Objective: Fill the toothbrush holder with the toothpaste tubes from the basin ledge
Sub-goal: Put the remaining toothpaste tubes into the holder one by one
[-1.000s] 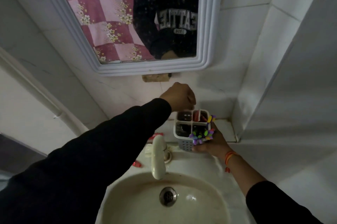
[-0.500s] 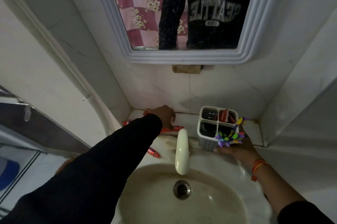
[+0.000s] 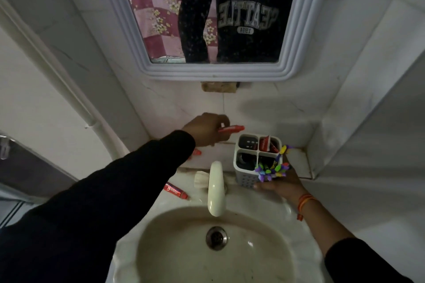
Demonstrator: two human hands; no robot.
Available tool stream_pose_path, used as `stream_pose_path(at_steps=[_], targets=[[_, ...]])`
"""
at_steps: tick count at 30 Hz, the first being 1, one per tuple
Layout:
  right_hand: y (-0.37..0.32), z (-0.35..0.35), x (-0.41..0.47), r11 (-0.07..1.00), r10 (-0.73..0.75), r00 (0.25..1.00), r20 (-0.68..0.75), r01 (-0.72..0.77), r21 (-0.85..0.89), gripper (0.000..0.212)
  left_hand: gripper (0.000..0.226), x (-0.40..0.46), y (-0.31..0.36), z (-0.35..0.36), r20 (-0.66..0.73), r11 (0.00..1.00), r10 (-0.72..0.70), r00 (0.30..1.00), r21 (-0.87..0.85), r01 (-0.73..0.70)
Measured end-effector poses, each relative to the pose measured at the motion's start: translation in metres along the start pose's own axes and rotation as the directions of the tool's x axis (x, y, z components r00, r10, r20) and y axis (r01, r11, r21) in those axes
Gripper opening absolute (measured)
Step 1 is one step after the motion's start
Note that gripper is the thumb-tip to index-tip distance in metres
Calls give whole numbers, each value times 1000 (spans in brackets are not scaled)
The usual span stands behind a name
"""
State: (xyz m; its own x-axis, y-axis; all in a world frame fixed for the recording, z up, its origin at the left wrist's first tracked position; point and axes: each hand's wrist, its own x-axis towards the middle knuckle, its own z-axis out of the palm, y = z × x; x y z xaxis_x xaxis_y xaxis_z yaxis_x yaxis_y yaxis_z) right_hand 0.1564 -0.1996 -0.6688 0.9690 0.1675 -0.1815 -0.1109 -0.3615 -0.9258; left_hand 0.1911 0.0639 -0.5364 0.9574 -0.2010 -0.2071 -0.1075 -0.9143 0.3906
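Toothpaste tube [image 3: 231, 129] is travelling pinched in left hand [image 3: 205, 129], at ten o'clock of toothbrush holder [image 3: 257, 158]; right hand [image 3: 279, 182] is clasping the holder's base. Next: tip tube upright into a compartment.

The white toothbrush holder [image 3: 247, 176] stands upright on the basin ledge [image 3: 296, 160], its 4 compartments open upward; red tubes [image 3: 264, 143] fill the rear right one. 1 red toothpaste tube [image 3: 231, 129] hangs level, left of it. Another red tube [image 3: 176, 190] lies flat beside the basin.

Basin ledge [image 3: 296, 160], holder [image 3: 247, 175], toothpaste tube [image 3: 176, 190]
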Motion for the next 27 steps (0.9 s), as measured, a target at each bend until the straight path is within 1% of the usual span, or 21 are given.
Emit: stream_pose_path(at_steps=[1, 2, 4, 6, 8, 9, 11, 13, 15, 16, 17, 18, 19, 20, 22, 23, 25, 27], targets=[[-1, 0, 0, 1000, -4, 1000, -2, 4, -5, 90, 34, -2, 13, -11, -18, 997, 60, 998, 54, -59], [-3, 0, 0, 1000, -9, 1000, -3, 9, -7, 91, 37, -3, 25, -20, -23, 983, 113, 993, 145, -108], [-3, 1, 0, 1000, -15, 1000, -4, 15, -3, 91, 40, 0, 50, -30, 26, 922, 174, 984, 345, -173], [-2, 2, 0, 1000, -29, 1000, -3, 29, 0, 93, 38, 8, 68, -28, 105, 852, 172, 980, 483, -201], [-1, 2, 1, 1000, -31, 1000, -6, 31, 3, 95, 30, 15, 81, -22, 155, 830, 137, 978, 521, -199], [0, 2, 1, 1000, -29, 1000, -4, 29, 5, 95, 26, 17, 86, -20, 166, 840, 127, 978, 506, -195], [0, 2, 0, 999, -36, 999, 1, 36, 13, 93, 21, 20, 90, -21, 149, 887, 136, 979, 422, -188], [2, 2, 1, 999, -28, 1000, 3, 28, 21, 92, 22, 20, 86, -24, 133, 947, 140, 981, 273, -172], [4, 1, 3, 999, -37, 999, 7, 37, 10, 90, 22, 14, 73, -28, 133, 991, 115, 984, 54, -123], [7, 2, 4, 999, -54, 998, 13, 54, 3, 91, 20, 12, 63, -30, 125, 994, 96, 987, -62, -89], [9, 1, 6, 998, -61, 998, 12, 61, -15, 94, 18, 11, 50, -30, 104, 989, 72, 992, -133, -58], [11, 2, 8, 998, -59, 998, 9, 59, -25, 97, 16, 11, 34, -28, 82, 989, 38, 996, -147, -26], [15, 2, 9, 998, -59, 998, 6, 60, -34, 98, 16, 13, 18, -24, 71, 994, -6, 997, -107, 13], [15, 2, 9, 997, -68, 998, 1, 68, -37, 97, 18, 16, -2, -18, 75, 998, -54, 996, -17, 55], [17, 3, 10, 996, -82, 997, -7, 82, -39, 93, 27, 19, -39, 0, 110, 973, -154, 982, 189, 131], [19, 3, 12, 995, -91, 996, -9, 91, -28, 93, 34, 20, -53, 11, 123, 953, -194, 973, 259, 157], [21, 3, 13, 995, -99, 995, -5, 99, -15, 93, 48, 20, -74, 32, 124, 917, -242, 962, 354, 185], [24, 4, 16, 994, -111, 994, 0, 111, 6, 93, 45, 21, -84, 49, 136, 879, -252, 958, 447, 167]])
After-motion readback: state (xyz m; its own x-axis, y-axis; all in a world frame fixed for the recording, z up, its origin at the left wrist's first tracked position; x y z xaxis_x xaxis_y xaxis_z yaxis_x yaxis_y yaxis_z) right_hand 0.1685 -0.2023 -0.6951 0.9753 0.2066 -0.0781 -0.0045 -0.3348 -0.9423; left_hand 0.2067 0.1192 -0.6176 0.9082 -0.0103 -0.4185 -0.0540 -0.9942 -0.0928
